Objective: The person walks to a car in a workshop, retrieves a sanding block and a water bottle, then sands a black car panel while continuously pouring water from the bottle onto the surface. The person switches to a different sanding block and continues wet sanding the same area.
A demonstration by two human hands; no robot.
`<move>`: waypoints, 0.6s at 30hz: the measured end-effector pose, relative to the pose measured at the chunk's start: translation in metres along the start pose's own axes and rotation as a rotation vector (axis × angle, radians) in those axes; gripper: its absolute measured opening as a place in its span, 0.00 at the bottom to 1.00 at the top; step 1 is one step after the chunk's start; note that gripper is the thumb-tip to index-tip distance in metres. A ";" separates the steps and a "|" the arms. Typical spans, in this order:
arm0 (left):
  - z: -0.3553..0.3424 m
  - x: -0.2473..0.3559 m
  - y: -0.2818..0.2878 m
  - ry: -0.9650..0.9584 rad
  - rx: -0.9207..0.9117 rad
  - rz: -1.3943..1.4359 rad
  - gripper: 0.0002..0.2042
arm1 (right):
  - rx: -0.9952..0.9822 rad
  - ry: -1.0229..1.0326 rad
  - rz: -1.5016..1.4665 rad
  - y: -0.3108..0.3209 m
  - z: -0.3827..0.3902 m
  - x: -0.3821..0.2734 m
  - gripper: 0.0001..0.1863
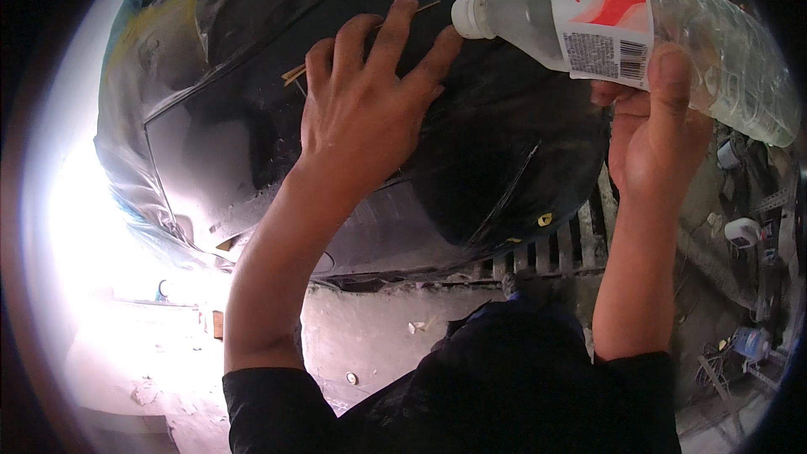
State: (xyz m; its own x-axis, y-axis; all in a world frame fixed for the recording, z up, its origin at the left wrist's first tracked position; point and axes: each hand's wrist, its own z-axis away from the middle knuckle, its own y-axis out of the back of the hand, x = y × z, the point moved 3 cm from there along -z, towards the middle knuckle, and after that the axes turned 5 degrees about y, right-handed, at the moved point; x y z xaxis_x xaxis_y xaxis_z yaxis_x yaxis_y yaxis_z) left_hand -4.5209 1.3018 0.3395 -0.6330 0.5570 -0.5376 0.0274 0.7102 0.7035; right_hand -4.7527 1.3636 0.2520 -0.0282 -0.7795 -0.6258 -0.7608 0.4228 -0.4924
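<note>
My right hand point(656, 130) grips a clear plastic bottle point(521, 17) with a red and white label, tipped on its side. Its white cap point(471, 17) points left, near my left index finger. Liquid inside is hard to make out. Spread across a dark, glossy car body panel point(479, 134), my left hand point(366, 88) has its fingers apart. A thin tan strip point(294, 75) runs under those fingers and sticks out at both sides; whether it is the edge of a sheet beneath the hand, I cannot tell.
Thin plastic sheeting point(151, 59) covers the car's left side. Below the panel lies a slatted floor grate point(567, 248) beside pale concrete point(370, 328). At the right are a white container point(742, 233), a clear bottle point(751, 343) and tangled wire point(714, 374). Glare washes out the left.
</note>
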 end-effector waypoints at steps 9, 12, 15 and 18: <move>0.019 -0.011 0.004 0.033 -0.013 -0.033 0.28 | 0.017 -0.028 0.063 0.000 0.001 -0.004 0.30; -0.008 0.003 -0.002 0.007 0.028 0.027 0.28 | 0.003 -0.029 0.017 0.002 -0.001 -0.002 0.30; 0.018 -0.008 0.004 0.031 0.005 -0.033 0.27 | -0.013 -0.031 -0.017 -0.004 -0.003 -0.010 0.30; 0.036 -0.017 0.006 0.056 -0.008 -0.043 0.27 | 0.002 -0.055 0.007 -0.002 -0.001 -0.010 0.31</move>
State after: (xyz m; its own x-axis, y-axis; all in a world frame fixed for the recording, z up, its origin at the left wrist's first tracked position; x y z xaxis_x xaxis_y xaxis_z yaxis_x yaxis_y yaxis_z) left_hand -4.4825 1.3120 0.3364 -0.6757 0.5009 -0.5409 -0.0066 0.7296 0.6839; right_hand -4.7516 1.3707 0.2595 0.0024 -0.7498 -0.6616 -0.7596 0.4289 -0.4889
